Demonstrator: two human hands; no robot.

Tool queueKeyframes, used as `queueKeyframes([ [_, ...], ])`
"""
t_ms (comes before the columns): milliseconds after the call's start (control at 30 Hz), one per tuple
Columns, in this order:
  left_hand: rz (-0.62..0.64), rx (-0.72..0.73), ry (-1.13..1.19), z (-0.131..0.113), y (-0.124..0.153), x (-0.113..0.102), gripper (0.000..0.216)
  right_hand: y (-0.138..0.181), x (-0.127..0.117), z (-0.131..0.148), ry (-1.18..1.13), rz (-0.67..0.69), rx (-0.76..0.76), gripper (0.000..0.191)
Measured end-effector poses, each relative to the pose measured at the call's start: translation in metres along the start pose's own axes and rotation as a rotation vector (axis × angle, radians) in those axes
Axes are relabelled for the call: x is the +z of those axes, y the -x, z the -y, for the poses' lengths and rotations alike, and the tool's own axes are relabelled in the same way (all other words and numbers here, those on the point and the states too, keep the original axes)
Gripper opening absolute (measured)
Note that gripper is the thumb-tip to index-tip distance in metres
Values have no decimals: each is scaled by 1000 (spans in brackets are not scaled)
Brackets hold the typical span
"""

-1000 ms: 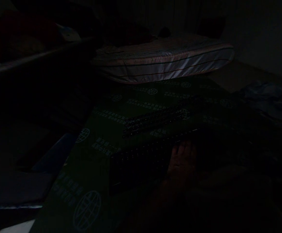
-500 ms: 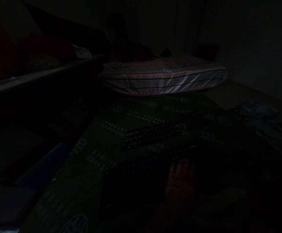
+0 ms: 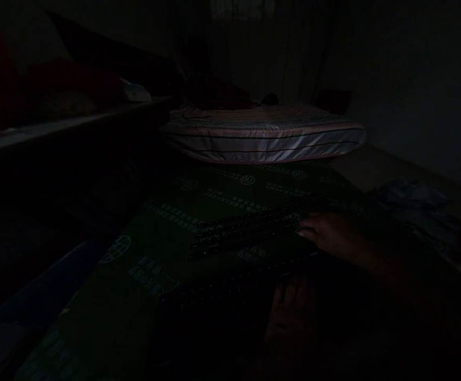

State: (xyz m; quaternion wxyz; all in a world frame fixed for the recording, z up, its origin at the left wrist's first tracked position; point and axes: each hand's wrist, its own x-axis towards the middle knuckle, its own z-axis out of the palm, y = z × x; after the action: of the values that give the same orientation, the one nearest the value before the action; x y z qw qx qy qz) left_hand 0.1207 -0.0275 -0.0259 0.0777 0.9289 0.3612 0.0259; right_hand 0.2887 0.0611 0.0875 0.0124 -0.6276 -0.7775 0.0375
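Observation:
The room is very dark. My right hand (image 3: 328, 237) reaches in from the right, its fingers close together and their tips at the right end of dark studded strips (image 3: 238, 233). The strips lie on a green mat (image 3: 167, 222) printed with globe marks and text. It is too dim to see whether the fingers grip the strips. Below the hand, what looks like a bare foot (image 3: 292, 312) rests beside a dark dotted cloth (image 3: 214, 301). My left hand is out of view.
A striped mattress (image 3: 266, 140) lies on the floor beyond the mat. A low ledge with red bundles (image 3: 56, 90) runs along the left. Crumpled pale material (image 3: 421, 206) sits at the right, and a blue object (image 3: 44, 286) at the mat's left edge.
My right hand has come into view from the right and reached the end of the studded strips. The view has tilted upward, so everything sits lower in the picture.

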Motion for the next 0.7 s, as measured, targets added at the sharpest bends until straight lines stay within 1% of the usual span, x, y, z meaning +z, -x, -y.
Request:
queueKeyframes([
  [100,-4,4,4,1,4,3,57,-31,10,-22,64,0,3,20],
  [200,-12,16,3,3,6,7,56,-63,19,-42,122,9,28,23],
  [367,-28,17,-5,4,2,9,47,-106,31,-64,162,40,52,28],
  [533,-42,16,-17,0,5,-5,39,-135,42,-74,179,86,25,28],
  [700,-46,17,-24,-3,7,-19,34,-153,46,-78,183,131,-19,33],
])
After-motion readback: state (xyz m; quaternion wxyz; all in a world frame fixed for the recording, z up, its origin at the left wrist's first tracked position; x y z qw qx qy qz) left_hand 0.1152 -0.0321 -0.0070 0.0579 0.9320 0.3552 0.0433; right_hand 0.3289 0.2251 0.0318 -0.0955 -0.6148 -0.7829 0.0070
